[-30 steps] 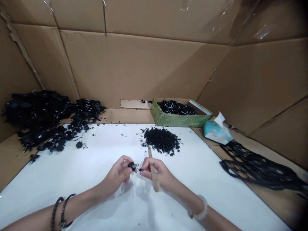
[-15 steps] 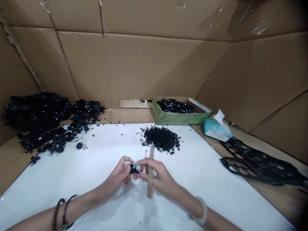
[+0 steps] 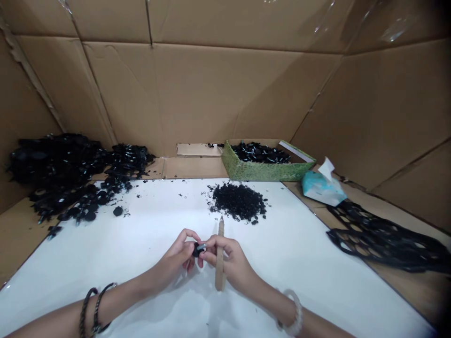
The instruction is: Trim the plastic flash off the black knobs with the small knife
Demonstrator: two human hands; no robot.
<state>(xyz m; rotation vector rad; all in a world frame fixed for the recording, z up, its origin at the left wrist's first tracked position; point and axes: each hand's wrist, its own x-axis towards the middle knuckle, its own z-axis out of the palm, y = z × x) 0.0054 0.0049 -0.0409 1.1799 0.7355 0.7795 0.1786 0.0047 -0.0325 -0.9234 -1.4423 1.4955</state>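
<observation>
My left hand (image 3: 174,257) pinches a small round black knob (image 3: 196,250) between thumb and fingers. A silvery metal stud (image 3: 201,246) sticks out of the knob toward my right hand (image 3: 235,263). That hand is closed around a pointed tool with a tan wooden handle (image 3: 220,270), whose tip points away from me. Its thumb and forefinger also meet the knob at the stud side. Whether they grip a scrap of black there is hidden. Beyond the tool tip lies a heap of small black rings and bits (image 3: 239,202).
Black moulded parts with metal studs form a large pile (image 3: 59,164) at the left, with a loose black disc (image 3: 118,211) nearby. A green box (image 3: 268,171) of studded knobs stands at the back. Right are a tissue pack (image 3: 322,188) and black perforated strips (image 3: 387,239). Cardboard walls surround the white table.
My fingers have drawn closer together around the knob. The black bit that hung beside the stud no longer shows. The view has shifted slightly.
</observation>
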